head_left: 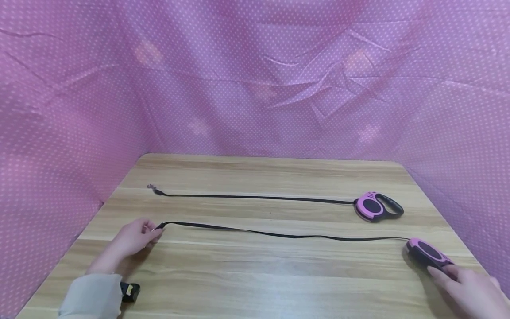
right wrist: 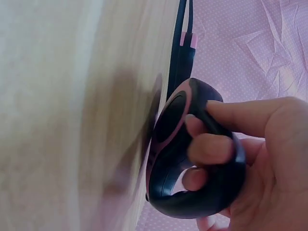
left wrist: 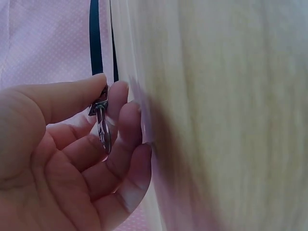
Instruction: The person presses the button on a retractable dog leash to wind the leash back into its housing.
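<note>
Two retractable dog leashes with pink and black cases are on the wooden table. Nearer to me, my right hand (head_left: 470, 283) grips the handle of one leash case (head_left: 428, 253), its fingers passing through the handle loop in the right wrist view. From that case a black strap (head_left: 295, 236) runs leftward, slightly wavy, to my left hand (head_left: 137, 237). The left thumb and fingers pinch the strap's end by its metal clip (left wrist: 102, 126). Farther back, the other leash case (head_left: 370, 206) lies flat, its strap (head_left: 255, 197) stretched out straight to a clip (head_left: 151, 188) at the left.
A pink dotted cloth (head_left: 255, 79) hangs around the back and sides of the table (head_left: 239, 283). The left forearm wears a pale sleeve (head_left: 91, 294), with a black strap-like piece (head_left: 129, 292) beside it.
</note>
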### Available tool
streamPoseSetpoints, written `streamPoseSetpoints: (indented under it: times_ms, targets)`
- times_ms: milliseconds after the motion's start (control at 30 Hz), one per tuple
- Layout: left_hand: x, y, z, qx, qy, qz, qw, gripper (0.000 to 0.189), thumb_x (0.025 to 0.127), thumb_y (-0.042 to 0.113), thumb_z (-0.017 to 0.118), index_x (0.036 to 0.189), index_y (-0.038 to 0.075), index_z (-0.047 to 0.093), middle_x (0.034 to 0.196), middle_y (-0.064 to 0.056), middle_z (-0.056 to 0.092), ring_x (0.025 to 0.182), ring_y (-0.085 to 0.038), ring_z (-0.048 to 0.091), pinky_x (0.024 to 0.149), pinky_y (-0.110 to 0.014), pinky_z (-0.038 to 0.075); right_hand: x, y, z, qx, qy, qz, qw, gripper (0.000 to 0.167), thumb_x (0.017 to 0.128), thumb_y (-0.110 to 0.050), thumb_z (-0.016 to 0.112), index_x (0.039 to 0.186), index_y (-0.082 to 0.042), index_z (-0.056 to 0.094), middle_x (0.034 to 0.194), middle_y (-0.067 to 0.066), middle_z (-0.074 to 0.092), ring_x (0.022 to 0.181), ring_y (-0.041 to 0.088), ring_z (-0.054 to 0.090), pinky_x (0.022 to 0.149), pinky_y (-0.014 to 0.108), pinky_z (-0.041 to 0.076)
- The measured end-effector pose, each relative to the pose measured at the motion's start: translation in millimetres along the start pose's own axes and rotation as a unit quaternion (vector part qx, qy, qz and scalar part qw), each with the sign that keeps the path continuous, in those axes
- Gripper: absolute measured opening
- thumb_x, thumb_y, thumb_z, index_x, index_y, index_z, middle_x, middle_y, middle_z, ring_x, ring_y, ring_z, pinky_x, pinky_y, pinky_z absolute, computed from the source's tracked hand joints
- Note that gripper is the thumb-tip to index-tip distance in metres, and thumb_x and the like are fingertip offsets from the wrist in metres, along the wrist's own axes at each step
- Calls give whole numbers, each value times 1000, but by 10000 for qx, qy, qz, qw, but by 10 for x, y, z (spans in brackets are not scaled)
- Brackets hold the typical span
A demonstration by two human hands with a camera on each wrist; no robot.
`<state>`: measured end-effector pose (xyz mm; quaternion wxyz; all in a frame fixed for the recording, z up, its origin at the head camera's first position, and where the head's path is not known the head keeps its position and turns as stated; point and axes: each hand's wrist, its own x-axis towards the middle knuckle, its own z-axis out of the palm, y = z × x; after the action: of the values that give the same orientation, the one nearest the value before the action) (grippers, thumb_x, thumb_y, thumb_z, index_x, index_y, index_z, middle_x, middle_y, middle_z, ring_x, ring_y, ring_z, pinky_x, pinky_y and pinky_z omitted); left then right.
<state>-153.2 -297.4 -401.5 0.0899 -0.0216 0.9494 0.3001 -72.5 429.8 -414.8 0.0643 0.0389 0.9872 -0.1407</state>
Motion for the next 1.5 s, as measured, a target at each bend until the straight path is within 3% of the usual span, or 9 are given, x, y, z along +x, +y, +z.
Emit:
streamPoseSetpoints:
  times_ms: [33, 100, 233, 367, 633, 833, 1067, 1367, 1500]
  targets:
    - [1, -3, 3, 4, 6, 1, 10000, 22, 99, 23, 59, 96, 2, 57, 82, -4, 67, 73, -16, 61, 68, -32, 49, 8, 3, -10, -18, 108, -32, 9999, 55, 105, -40, 43, 98, 8, 69, 89, 34, 68, 74, 44, 65, 60, 45, 41]
    - [5, -10, 8, 23, 12, -10, 10000, 20, 99, 21, 58, 96, 1, 57, 82, -5, 66, 72, -16, 62, 68, -32, 50, 11, 3, -14, -32, 244, -52, 9997, 62, 105, -41, 41, 111, 18, 61, 85, 34, 67, 69, 43, 66, 57, 47, 43]
    - [17, -26, 15, 52, 6, -13, 10000, 19, 99, 20, 58, 97, 1, 56, 81, -5, 65, 72, -16, 61, 67, -31, 49, -13, -26, 5, 88, 205, 271, 9994, 72, 105, -48, 36, 121, 21, 53, 59, 5, 51, 48, 13, 44, 48, 28, 37]
    - [25, -31, 13, 91, 16, -12, 10000, 20, 99, 21, 57, 97, 1, 56, 81, -5, 65, 71, -16, 60, 67, -31, 48, -21, -64, 11, 148, 294, 329, 9989, 74, 105, -49, 37, 120, 21, 53, 59, 0, 44, 48, 11, 39, 47, 26, 33]
    - [21, -53, 11, 69, -3, 46, 10000, 18, 99, 19, 57, 97, 1, 55, 81, -4, 65, 72, -16, 60, 67, -31, 49, 39, -111, 2, 51, 701, 41, 9975, 65, 103, -45, 45, 116, 17, 61, 86, 25, 67, 65, 24, 52, 57, 34, 39]
    - [30, -26, 19, 90, -37, 120, 9999, 19, 100, 21, 56, 97, 2, 55, 80, -3, 65, 71, -15, 59, 67, -31, 48, 33, -159, 67, 63, 1179, -393, 9922, 53, 105, -31, 48, 108, 20, 61, 92, 38, 66, 59, 26, 57, 55, 42, 47]
    - [37, 13, 3, 244, 227, 177, 9993, 36, 101, 35, 55, 104, -1, 56, 88, -10, 65, 79, -22, 59, 69, -35, 48, 13, -334, 7, 377, 1376, -242, 9895, 55, 105, -38, 45, 103, 14, 65, 61, 3, 51, 51, 15, 40, 46, 27, 31]
    - [46, 31, 29, 276, 565, 314, 9975, 37, 104, 33, 49, 112, -3, 55, 101, -23, 66, 93, -36, 62, 77, -50, 50, 93, -545, 1, 432, 2489, -812, 9641, 37, 98, -29, 61, 71, -4, 62, 59, 5, 54, 54, 21, 44, 49, 32, 34]
    - [37, 40, 52, 238, 656, 340, 9970, 35, 104, 31, 51, 112, -3, 55, 100, -21, 66, 91, -33, 62, 76, -46, 51, 151, -617, 29, 409, 3163, -1195, 9402, 38, 94, -27, 68, 65, -4, 58, 55, 10, 54, 51, 25, 45, 47, 37, 34]
